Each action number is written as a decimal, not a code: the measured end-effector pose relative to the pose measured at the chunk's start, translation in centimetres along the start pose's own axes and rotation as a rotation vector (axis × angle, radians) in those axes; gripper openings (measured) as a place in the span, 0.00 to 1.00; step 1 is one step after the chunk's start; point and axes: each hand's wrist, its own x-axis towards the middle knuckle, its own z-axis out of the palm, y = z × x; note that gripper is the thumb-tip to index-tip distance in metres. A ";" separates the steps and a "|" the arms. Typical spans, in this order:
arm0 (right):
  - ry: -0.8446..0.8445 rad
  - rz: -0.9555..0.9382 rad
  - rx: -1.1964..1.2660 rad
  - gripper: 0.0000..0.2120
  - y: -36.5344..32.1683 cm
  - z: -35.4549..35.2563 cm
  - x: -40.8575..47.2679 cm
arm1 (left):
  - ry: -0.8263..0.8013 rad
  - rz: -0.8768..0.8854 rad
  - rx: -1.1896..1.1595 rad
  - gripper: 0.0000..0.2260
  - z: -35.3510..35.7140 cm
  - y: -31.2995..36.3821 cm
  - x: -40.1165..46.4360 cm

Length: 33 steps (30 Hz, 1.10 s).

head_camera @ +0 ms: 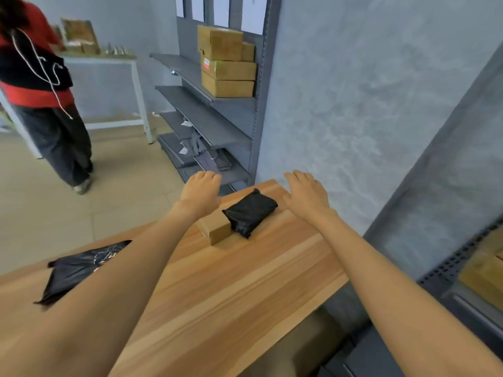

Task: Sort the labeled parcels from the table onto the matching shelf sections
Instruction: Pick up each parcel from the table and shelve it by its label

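Both hands, left (200,193) and right (306,193), hover with grip wide over a black poly parcel (250,212) touching a small carton (215,228) on the bench (245,281); no label readable.

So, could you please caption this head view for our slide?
Both open hands, left hand and right hand, reach toward black parcel beside cardboard box on wooden table.

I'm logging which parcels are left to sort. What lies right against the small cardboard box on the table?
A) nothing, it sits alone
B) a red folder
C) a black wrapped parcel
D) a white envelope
C: the black wrapped parcel lies against the box near the table's far end, between the left hand and right hand, which hold nothing.
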 end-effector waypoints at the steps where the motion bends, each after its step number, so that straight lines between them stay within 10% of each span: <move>1: -0.015 -0.004 0.011 0.22 -0.6 0.7 0.3 | -0.011 -0.008 -0.004 0.18 0.6 -0.6 -0.1; 29: -0.408 -0.234 0.127 0.26 -0.6 21.8 15.0 | -0.389 -0.652 -0.289 0.24 22.9 -2.7 7.8; 33: -0.436 -0.244 0.137 0.26 -0.1 23.9 15.9 | -0.349 -0.831 -0.322 0.38 24.7 -1.5 10.0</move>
